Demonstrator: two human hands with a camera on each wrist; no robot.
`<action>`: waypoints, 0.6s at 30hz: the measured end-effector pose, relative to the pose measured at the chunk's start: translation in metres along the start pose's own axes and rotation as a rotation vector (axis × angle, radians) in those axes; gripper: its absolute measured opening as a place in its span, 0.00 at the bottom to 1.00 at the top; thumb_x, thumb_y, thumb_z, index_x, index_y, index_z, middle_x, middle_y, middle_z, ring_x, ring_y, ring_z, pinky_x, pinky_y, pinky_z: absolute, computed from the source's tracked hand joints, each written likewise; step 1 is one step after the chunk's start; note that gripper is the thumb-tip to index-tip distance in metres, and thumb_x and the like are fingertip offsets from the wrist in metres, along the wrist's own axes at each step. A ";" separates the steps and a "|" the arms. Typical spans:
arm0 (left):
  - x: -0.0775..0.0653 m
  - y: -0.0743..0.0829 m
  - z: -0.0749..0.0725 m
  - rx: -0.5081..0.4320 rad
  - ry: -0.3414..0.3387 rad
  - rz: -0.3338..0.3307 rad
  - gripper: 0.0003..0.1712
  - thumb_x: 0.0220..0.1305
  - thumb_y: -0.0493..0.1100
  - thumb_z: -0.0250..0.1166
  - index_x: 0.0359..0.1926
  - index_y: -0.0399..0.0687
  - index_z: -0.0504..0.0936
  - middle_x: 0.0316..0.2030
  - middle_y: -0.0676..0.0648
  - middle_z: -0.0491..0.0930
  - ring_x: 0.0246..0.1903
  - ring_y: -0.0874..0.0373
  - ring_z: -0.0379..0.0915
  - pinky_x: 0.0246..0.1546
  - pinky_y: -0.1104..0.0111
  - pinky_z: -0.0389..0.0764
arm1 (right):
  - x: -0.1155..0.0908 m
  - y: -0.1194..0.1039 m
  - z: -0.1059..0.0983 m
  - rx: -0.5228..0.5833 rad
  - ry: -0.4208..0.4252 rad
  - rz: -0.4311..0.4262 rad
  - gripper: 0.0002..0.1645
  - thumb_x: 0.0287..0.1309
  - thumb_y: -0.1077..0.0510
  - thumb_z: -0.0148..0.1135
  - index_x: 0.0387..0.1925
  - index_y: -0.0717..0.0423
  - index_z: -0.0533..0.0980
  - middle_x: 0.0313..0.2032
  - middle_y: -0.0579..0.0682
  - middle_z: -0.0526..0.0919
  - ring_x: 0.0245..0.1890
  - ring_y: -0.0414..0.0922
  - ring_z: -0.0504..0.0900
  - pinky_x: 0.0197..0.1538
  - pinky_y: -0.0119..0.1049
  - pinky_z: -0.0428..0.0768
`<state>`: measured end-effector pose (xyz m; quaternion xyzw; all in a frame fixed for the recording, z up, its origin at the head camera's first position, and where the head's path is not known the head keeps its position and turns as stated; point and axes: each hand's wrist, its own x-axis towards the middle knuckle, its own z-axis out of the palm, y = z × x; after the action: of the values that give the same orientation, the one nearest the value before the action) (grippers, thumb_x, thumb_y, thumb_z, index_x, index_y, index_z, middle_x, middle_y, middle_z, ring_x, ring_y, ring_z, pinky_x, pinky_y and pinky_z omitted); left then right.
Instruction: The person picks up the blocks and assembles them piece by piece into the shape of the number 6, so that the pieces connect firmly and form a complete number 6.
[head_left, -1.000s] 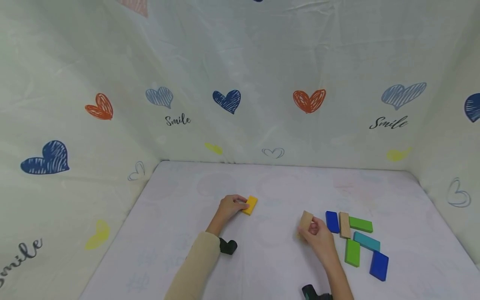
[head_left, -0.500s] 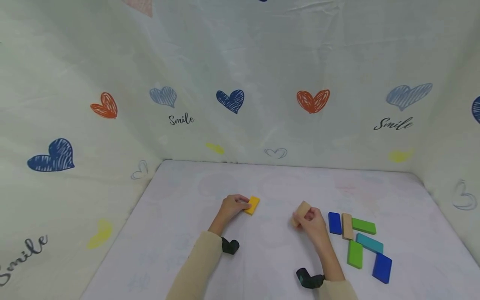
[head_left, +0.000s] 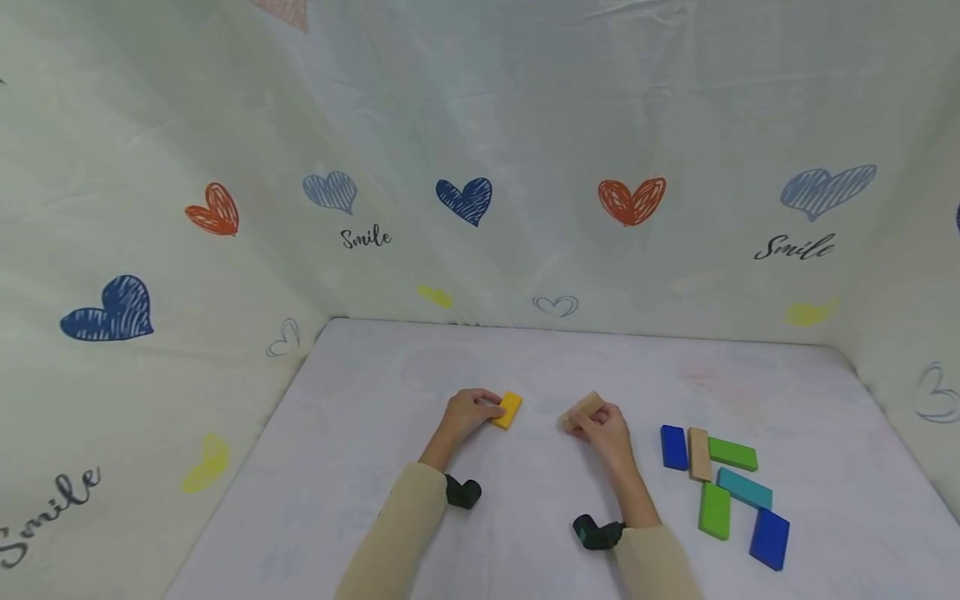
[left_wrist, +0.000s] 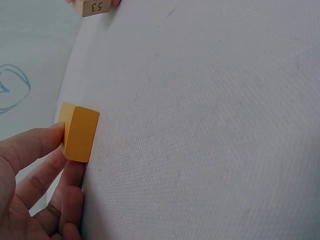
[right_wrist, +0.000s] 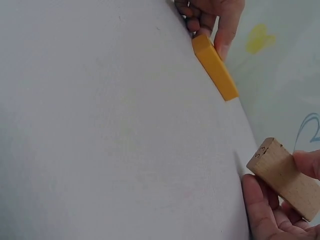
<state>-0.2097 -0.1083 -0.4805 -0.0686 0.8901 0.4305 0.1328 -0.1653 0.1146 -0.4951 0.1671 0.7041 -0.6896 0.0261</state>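
Observation:
My left hand (head_left: 467,412) pinches the near end of a yellow wooden block (head_left: 510,409) that lies flat on the table. In the left wrist view the thumb is on one face of the yellow block (left_wrist: 82,134) and the fingers are at its end. To the right, my right hand (head_left: 609,431) holds a natural wood block (head_left: 585,407) between thumb and fingers, tilted. Its end, marked "53", shows in the right wrist view, with the thumb against the wood block's (right_wrist: 280,172) upper face and the fingers under it. A gap separates the two blocks.
On the right of the white table (head_left: 360,375) lie a dark blue block (head_left: 673,447), a natural wood block (head_left: 699,454), a green block (head_left: 732,454), a teal block (head_left: 744,488), another green block (head_left: 715,511) and another dark blue block (head_left: 769,539). A printed cloth wall (head_left: 525,258) stands behind.
My right hand has carried the natural wood block left and away from me, toward the yellow one, turning it. The left hand keeps its place on the yellow block. The head view has shifted slightly.

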 end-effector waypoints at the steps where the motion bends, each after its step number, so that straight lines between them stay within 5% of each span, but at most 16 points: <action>1: 0.000 0.000 0.000 0.006 0.000 0.007 0.14 0.52 0.48 0.69 0.40 0.49 0.85 0.27 0.49 0.75 0.28 0.58 0.66 0.30 0.70 0.65 | 0.001 0.000 0.002 0.002 0.005 0.002 0.33 0.56 0.63 0.60 0.57 0.74 0.57 0.42 0.63 0.75 0.30 0.33 0.77 0.34 0.23 0.77; 13: 0.005 -0.005 0.002 0.002 -0.001 0.035 0.14 0.52 0.49 0.69 0.39 0.48 0.85 0.26 0.49 0.75 0.27 0.58 0.65 0.28 0.70 0.65 | 0.018 -0.004 0.026 -0.016 0.059 -0.020 0.37 0.53 0.62 0.63 0.59 0.72 0.56 0.46 0.67 0.74 0.31 0.35 0.76 0.33 0.22 0.77; 18: 0.002 -0.002 0.001 0.005 0.003 0.017 0.15 0.52 0.49 0.69 0.40 0.49 0.85 0.28 0.49 0.76 0.28 0.57 0.66 0.28 0.70 0.65 | 0.024 -0.007 0.038 -0.034 0.094 -0.067 0.39 0.52 0.62 0.64 0.61 0.67 0.54 0.38 0.61 0.75 0.27 0.33 0.74 0.31 0.21 0.76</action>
<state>-0.2112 -0.1084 -0.4833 -0.0615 0.8919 0.4293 0.1283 -0.1973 0.0820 -0.4970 0.1752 0.7213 -0.6695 -0.0274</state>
